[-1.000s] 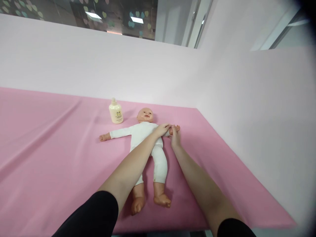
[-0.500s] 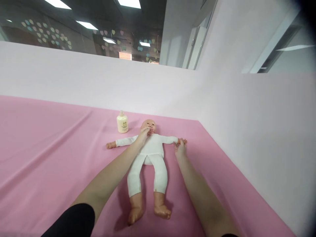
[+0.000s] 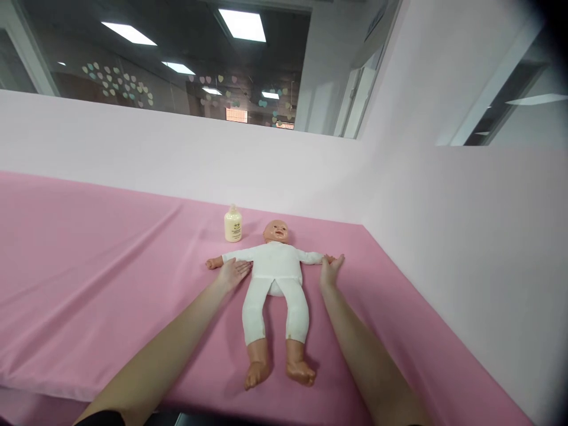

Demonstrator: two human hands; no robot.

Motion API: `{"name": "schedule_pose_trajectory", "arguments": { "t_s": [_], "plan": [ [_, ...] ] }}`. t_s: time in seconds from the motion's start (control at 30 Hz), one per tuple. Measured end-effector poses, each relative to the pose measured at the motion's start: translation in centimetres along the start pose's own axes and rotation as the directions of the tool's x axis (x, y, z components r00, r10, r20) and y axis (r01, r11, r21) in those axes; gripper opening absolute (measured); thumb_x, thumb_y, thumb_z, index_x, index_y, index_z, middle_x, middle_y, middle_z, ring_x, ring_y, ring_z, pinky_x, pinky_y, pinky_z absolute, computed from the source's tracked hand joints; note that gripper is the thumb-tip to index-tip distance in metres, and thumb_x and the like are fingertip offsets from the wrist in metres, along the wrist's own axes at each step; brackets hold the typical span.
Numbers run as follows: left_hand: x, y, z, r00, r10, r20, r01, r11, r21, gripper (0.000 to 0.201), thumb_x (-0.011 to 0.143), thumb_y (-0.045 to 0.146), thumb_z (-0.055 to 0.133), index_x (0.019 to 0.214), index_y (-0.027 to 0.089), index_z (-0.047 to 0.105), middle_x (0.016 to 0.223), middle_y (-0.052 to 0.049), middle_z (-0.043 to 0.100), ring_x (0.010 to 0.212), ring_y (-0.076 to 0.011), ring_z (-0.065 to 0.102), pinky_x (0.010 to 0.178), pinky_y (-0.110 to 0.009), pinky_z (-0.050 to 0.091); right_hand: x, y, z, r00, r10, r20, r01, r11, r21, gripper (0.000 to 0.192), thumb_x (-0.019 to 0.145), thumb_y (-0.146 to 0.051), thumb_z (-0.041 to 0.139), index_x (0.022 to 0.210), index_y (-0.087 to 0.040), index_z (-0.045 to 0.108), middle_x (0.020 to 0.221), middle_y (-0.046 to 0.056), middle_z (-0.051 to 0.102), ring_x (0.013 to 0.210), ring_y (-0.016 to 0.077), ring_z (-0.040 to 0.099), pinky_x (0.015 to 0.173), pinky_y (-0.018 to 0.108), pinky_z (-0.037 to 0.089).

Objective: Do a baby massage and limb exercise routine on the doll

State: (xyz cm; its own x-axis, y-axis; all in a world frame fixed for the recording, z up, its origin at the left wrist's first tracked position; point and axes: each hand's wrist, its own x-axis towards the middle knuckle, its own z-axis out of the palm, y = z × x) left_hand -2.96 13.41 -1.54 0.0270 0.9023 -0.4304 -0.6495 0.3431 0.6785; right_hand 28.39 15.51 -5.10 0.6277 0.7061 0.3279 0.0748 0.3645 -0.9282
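Both bare forearms are stretched forward and slightly inward. The left hand (image 3: 234,273) is laid flat, palm down, with fingers extended and loosely spread. The right hand (image 3: 331,270) is held open, fingers pointed forward and slightly raised. Nothing is gripped by either hand.

Only a bottle (image 3: 233,224) stands by the doll (image 3: 275,278); cloth (image 3: 89,266) elsewhere bare.

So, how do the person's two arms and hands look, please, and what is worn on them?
Both forearms are bare. The left hand and right hand wear no gloves; no ring, watch or bracelet can be seen. A bit of black sleeve shows on the left upper arm at the bottom edge. The right arm leaves the picture before any sleeve appears.
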Motion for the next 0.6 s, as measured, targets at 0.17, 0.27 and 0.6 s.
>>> {"name": "schedule_pose_trajectory", "arguments": {
  "t_s": [0.17,0.27,0.6],
  "plan": [
    [0.7,1.2,-1.0,0.992,0.100,-0.081,-0.109,0.987,-0.115,0.036,0.094,0.037,0.034,0.112,0.011,0.053,0.099,-0.015,0.062,0.095,-0.0200,0.064,0.077,-0.027,0.054,-1.3,-0.4,0.5,0.999,-0.034,0.037,0.038,0.993,-0.110,0.085,0.071,-0.029,0.048,0.147,-0.017,0.011,0.158,0.013,0.003,0.143,0.0264,0.022,0.115,0.047,0.024],
    [1.6,1.9,-1.6,0.965,0.219,-0.144,-0.239,0.960,-0.148,0.028,0.093,0.043,0.042,0.107,0.020,0.051,0.102,-0.007,0.059,0.100,-0.0139,0.060,0.081,-0.020,0.050,-2.0,-0.6,0.8,0.990,-0.095,0.105,0.107,0.987,-0.117,0.086,0.072,-0.029,0.049,0.149,-0.019,0.010,0.159,0.011,-0.002,0.146,0.0258,0.014,0.113,0.046,0.030],
    [2.8,1.9,-0.6,0.835,0.548,0.054,-0.548,0.836,-0.002,0.014,0.077,0.016,0.066,0.081,0.020,0.052,0.077,0.004,0.058,0.075,-0.0075,0.058,0.072,-0.018,0.046,-4.3,-4.4,2.6,0.905,-0.243,0.349,0.285,0.955,-0.075,0.067,0.079,-0.023,0.047,0.143,-0.024,0.029,0.152,0.009,0.031,0.140,0.0220,0.030,0.112,0.043,0.032]
  ]
}}
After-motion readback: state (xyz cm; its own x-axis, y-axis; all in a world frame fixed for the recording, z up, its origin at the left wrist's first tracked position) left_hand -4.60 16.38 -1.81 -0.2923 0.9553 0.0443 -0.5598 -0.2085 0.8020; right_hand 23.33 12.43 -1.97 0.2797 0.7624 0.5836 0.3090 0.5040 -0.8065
